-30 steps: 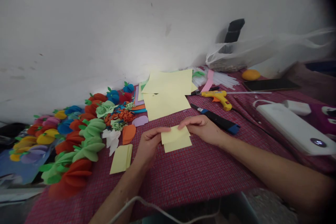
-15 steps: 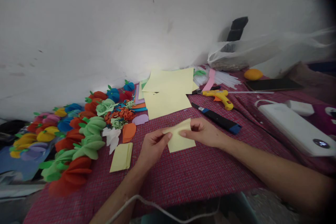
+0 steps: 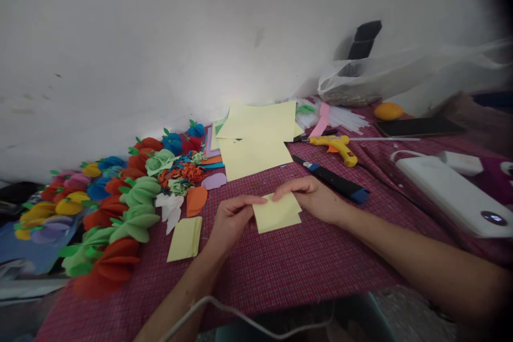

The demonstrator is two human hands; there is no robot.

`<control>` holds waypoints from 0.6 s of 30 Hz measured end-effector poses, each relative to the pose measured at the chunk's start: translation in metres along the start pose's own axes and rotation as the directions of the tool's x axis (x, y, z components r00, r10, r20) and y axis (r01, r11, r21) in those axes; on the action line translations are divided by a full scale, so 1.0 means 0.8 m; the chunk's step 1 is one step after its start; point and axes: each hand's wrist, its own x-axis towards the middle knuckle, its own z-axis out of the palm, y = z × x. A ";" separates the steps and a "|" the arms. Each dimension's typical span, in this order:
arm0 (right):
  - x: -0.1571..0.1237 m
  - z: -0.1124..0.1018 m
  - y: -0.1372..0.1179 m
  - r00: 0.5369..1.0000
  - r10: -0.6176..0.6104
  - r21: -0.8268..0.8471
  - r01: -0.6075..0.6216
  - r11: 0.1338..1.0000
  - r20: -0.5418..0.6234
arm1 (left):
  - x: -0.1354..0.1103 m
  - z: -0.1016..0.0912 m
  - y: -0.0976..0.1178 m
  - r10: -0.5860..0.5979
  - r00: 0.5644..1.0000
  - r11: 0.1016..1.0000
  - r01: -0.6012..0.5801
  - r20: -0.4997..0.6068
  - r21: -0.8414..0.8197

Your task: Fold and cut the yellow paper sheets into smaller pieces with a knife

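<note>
Between my two hands is a small piece of pale yellow paper (image 3: 277, 215), folded over, with its layers slightly offset at the right edge. My left hand (image 3: 232, 220) pinches its upper left corner between thumb and forefinger. My right hand (image 3: 315, 197) is closed on the upper right part, its fingers along the top edge. To the left of my left hand lies a small stack of folded yellow paper (image 3: 184, 239). Larger yellow sheets (image 3: 256, 155) lie beyond my hands, near the wall.
Colourful paper flowers (image 3: 116, 214) fill the left side, beside crumpled scraps (image 3: 188, 172) and an orange cut piece (image 3: 196, 201). To the right are a black-handled cutter (image 3: 336, 180), a yellow glue gun (image 3: 339, 148), a white power bank (image 3: 449, 192) and a phone (image 3: 420, 127). A white cable (image 3: 240, 318) crosses in front.
The top flap of the yellow paper, raised before, now lies folded down flat. My right-hand fingers have shifted onto its top edge; my left hand stays at the left corner.
</note>
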 end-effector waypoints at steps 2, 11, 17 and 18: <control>0.000 -0.001 -0.002 1.000 -0.001 -0.013 0.001 1.000 0.005 | -0.001 -0.001 0.000 0.005 1.000 1.000 -0.005 0.000 0.003; 0.000 -0.003 -0.002 0.998 -0.043 -0.097 0.048 0.994 0.051 | -0.001 0.003 0.007 -0.030 0.999 0.995 0.031 0.016 -0.091; 0.001 -0.004 -0.002 0.995 -0.074 -0.094 0.081 0.992 0.074 | -0.001 0.005 0.008 -0.070 0.998 0.991 0.070 0.005 -0.117; 0.001 -0.005 -0.002 0.994 -0.077 -0.101 0.084 0.991 0.079 | -0.001 0.005 0.008 -0.074 0.997 0.991 0.074 0.006 -0.114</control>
